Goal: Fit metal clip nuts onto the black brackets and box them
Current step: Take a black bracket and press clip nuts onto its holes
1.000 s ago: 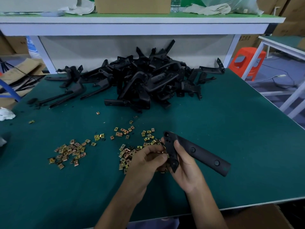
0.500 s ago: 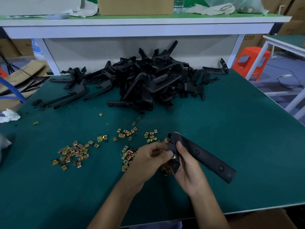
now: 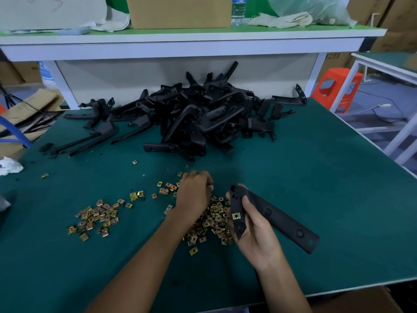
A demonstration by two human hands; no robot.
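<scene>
Green worktop (image 3: 316,177), head view. Right hand (image 3: 255,231) grips one black bracket (image 3: 277,218) close to the near edge, right of centre. Its thumb lies on the holed end, and the long arm points toward the right edge. One clip nut (image 3: 236,215) sits on that holed end, just beside the thumb. — A

Left hand (image 3: 195,193)? — B

Knuckles up over the clip nut heap (image 3: 212,222), just beside the bracket. Fingers curl downward, tips hidden under the back of the hand. Cannot tell whether they pinch a nut or only touch the heap. — A

Heap wholly visible? — B

No. Left forearm and both hands cover part of it. A second scatter of clip nuts (image 3: 97,216) lies apart, toward the left edge, with strays between. Single nuts there blur; which way up, unreadable. — A

Unfitted stock? — B

Bracket pile (image 3: 198,118) along the far edge, tangled. Parts overlap, no count possible. — A

Packing? — B

Cardboard box (image 3: 180,12) on the shelf (image 3: 203,39) beyond the far edge, top cut off by the frame. Water bottle (image 3: 238,10) beside it, only its lower part in frame, label unreadable. Another brown cardboard surface (image 3: 361,301) below the near right corner, mostly cut off. Insides of both hidden. White rag (image 3: 9,166) at the left edge, partly cut off. — A
</scene>
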